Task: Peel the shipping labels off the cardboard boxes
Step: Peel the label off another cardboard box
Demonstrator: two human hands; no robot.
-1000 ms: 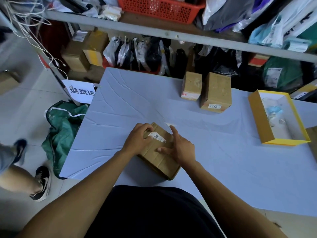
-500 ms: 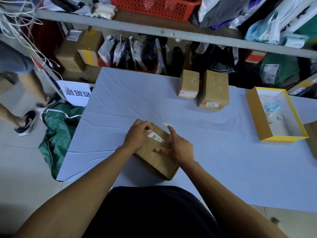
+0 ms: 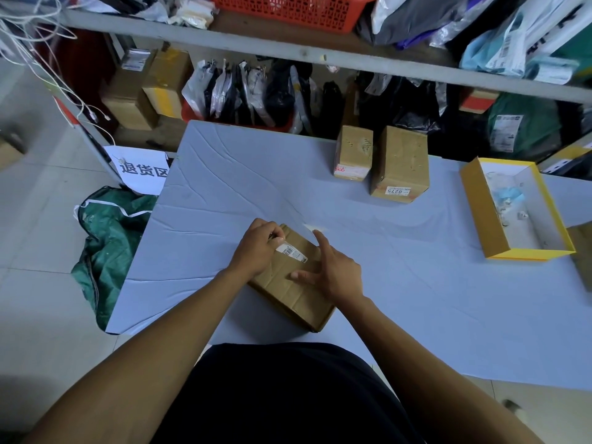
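Pale blue table [image 3: 416, 283], cluttered shelves [image 3: 320, 59] at 12 o'clock, 2 boxes [image 3: 381, 158] there. Nearest box [image 3: 288, 290] at 6 o'clock: left hand [image 3: 256, 251] pinches its label [image 3: 292, 253], right hand [image 3: 333, 270] presses flat, fingers spread. The passer-by's legs at 9 o'clock have gone.

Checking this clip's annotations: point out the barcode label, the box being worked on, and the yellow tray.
barcode label [image 3: 291, 253]: head view, middle of strip.
cardboard box [image 3: 290, 294]: head view, top face.
yellow tray [image 3: 480, 213]: head view, left wall.

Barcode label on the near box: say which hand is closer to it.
Left. The left hand pinches the barcode label at its end; the right hand rests flat on the box beside it.
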